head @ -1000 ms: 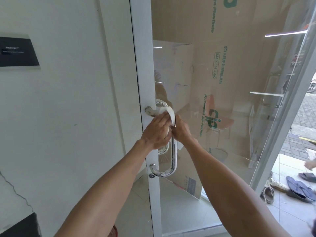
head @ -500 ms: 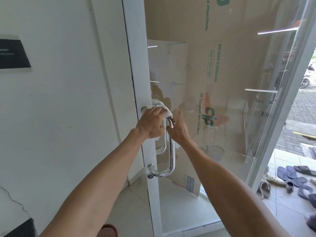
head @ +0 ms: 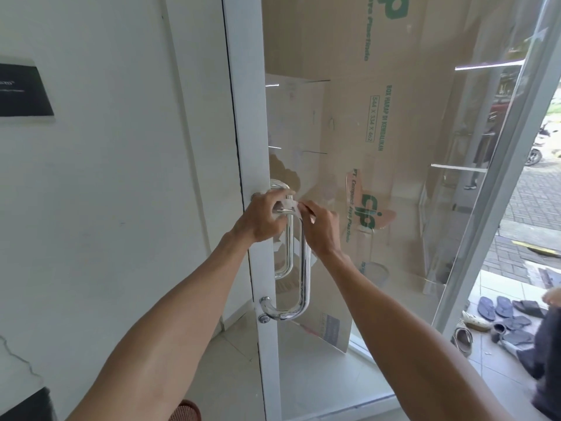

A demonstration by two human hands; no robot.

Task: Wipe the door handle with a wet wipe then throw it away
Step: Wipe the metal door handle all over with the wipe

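Observation:
A chrome U-shaped door handle [head: 306,268] is fixed to the white frame of a glass door [head: 252,141]. A white wet wipe [head: 287,205] is wrapped over the handle's top bend. My left hand [head: 261,219] grips that top bend with the wipe under its fingers. My right hand [head: 319,227] is just right of the handle, its fingertips pinching the wipe's right edge. Most of the wipe is hidden by my fingers. The handle's lower bar and bottom mount are bare.
A white wall [head: 106,208] with a black plaque [head: 22,89] lies left of the door. Cardboard sheets [head: 364,117] show behind the glass. Several sandals [head: 504,314] lie on the tiled floor at the right, beside a person in dark clothes [head: 546,360].
Both hands and the wipe have moved up the handle from its upper bar to the top bend. The camera view has shifted slightly.

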